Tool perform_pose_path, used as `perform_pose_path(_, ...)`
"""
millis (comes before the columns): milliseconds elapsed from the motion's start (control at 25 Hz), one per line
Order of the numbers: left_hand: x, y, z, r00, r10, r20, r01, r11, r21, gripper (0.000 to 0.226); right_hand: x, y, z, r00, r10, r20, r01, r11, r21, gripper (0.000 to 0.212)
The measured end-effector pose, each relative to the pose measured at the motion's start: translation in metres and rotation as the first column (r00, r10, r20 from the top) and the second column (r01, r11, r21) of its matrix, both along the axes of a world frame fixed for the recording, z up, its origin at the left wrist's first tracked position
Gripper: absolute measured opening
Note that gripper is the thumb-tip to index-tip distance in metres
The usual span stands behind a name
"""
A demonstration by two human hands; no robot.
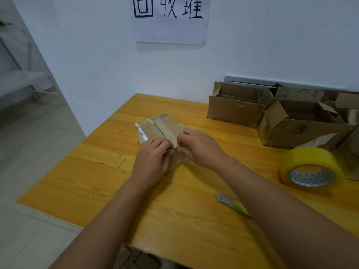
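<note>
A small taped cardboard box [158,129] lies on the yellow wooden table [93,177], with a slit running along the tape on its top. My left hand [153,160] grips the near left flap edge with curled fingers. My right hand [198,147] pinches the near end of the right flap at the seam. The box's near side is hidden behind both hands.
A roll of yellow packing tape [310,168] stands at the right. A box cutter [232,203] with its blade out lies near my right forearm. Several opened cardboard boxes [295,123] crowd the back right corner. A paper sign [169,18] hangs on the white wall.
</note>
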State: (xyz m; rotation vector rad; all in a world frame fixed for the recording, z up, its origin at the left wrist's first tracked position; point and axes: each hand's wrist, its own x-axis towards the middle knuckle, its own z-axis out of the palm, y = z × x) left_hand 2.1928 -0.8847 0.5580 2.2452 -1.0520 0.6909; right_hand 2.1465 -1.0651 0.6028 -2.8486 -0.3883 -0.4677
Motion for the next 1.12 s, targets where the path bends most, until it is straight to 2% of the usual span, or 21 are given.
perform_pose_path(120, 0.001, 0.006, 0.001, 0.999, -0.018, -0.038, 0.019, 0.999, 0.026, 0.030, -0.002, 0.001, 0.002, 1.000, 0.014, -0.001, -0.014, 1.000, -0.020, 0.024)
perform_pose_path(280, 0.002, 0.005, 0.000, 0.997, -0.019, -0.075, 0.018, 1.000, -0.016, 0.030, -0.003, 0.004, 0.002, 1.000, -0.015, -0.005, 0.015, 0.999, -0.036, 0.024)
perform_pose_path(440, 0.002, 0.008, 0.002, 0.997, -0.025, -0.073, 0.028, 0.999, 0.034, 0.024, -0.006, 0.003, 0.004, 0.999, -0.003, -0.037, 0.002, 0.999, -0.045, 0.026)
perform_pose_path(680, -0.003, 0.006, 0.007, 0.996, -0.012, -0.083, 0.013, 1.000, 0.017, 0.013, -0.009, 0.007, 0.009, 0.995, -0.023, -0.093, 0.017, 0.998, -0.060, 0.026)
perform_pose_path(840, -0.004, 0.005, 0.013, 0.992, -0.013, -0.127, 0.018, 0.999, 0.043, 0.008, -0.012, 0.010, 0.011, 0.996, -0.063, -0.070, 0.057, 0.996, -0.072, 0.026)
perform_pose_path(1000, -0.004, 0.004, 0.013, 0.991, -0.012, -0.132, 0.017, 0.999, 0.041, 0.010, -0.017, 0.007, 0.012, 0.994, -0.006, -0.109, 0.000, 0.998, -0.059, 0.028)
perform_pose_path(1120, -0.002, 0.005, 0.013, 0.990, -0.024, -0.140, 0.029, 0.999, 0.033, 0.011, -0.020, 0.005, 0.010, 0.996, -0.026, -0.089, 0.022, 0.999, -0.038, 0.030)
